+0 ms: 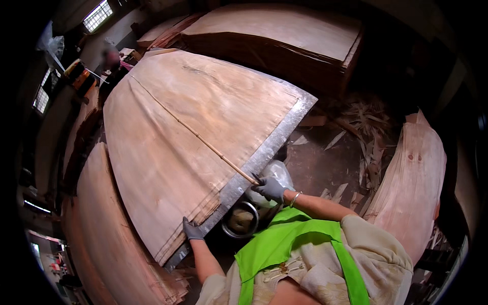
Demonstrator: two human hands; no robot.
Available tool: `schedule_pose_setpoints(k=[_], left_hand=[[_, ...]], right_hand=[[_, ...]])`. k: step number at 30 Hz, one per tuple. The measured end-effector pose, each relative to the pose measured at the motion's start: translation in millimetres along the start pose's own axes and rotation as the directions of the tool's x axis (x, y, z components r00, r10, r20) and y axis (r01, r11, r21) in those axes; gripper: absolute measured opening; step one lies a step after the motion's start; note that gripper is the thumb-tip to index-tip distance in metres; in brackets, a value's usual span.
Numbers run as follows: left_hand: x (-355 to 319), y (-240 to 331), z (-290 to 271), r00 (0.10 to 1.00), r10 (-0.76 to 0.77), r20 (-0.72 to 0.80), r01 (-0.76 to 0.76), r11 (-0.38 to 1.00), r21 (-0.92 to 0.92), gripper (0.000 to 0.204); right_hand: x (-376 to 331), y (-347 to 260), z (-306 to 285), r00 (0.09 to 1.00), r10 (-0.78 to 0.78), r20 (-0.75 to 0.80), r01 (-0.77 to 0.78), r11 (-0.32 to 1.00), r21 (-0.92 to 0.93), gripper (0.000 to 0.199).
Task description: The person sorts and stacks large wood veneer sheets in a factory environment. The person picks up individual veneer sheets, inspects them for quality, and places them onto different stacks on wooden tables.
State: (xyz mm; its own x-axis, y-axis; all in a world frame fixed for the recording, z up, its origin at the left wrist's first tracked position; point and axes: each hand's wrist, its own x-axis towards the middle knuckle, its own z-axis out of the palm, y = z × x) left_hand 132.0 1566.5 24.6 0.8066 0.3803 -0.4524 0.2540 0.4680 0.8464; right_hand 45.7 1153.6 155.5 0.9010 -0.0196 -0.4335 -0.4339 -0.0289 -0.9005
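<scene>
A broad, pale wood veneer sheet [152,173] lies over a metal-edged table [235,189] in front of me, with several layers showing at its near left edge. My right hand [270,189], in a grey glove, is closed around the near end of a long, thin bamboo stick [197,134]. The stick runs across the sheet toward its far left side. At the near edge of the veneer, my gloved left hand [193,231] grips the sheet, one finger on top; its other fingers are partly hidden.
Below the table edge stand a round metal pot [240,221] and a clear plastic bag [278,173]. Veneer stacks [274,30] rise at the back, with another stack [109,218] at left and one [409,178] at right. Veneer scraps [368,119] litter the floor. A person [111,60] is far left.
</scene>
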Motion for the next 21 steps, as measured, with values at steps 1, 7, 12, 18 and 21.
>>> schedule_pose_setpoints(k=[1,7,12,18,21], left_hand=[[4.2,-1.5,5.0,0.997,0.019,-0.071,-0.014,0.998,0.063,0.036],[25.8,-22.0,-27.9,0.94,0.1,0.328,-0.162,0.972,0.169,0.067],[-138.8,-50.4,121.0,0.617,-0.554,0.559,0.624,0.777,0.081,0.062],[-72.7,-53.0,139.2,0.562,-0.394,0.727,0.493,0.865,0.088,0.025],[-55.9,-27.3,148.1,0.85,-0.211,0.483,0.173,0.977,0.122,0.022]], right_hand=[[6.4,4.7,-2.2,0.999,-0.042,-0.022,0.04,0.997,-0.073,0.025],[24.3,1.5,8.9,0.899,-0.418,0.131,0.429,0.782,-0.453,0.04],[-18.0,10.8,-4.8,0.897,-0.404,0.178,0.442,0.816,-0.373,0.037],[-116.8,111.9,-144.3,0.903,-0.144,-0.405,0.115,0.989,-0.096,0.03],[-197.6,219.2,-235.3,0.584,-0.033,-0.811,-0.121,0.984,-0.127,0.028]])
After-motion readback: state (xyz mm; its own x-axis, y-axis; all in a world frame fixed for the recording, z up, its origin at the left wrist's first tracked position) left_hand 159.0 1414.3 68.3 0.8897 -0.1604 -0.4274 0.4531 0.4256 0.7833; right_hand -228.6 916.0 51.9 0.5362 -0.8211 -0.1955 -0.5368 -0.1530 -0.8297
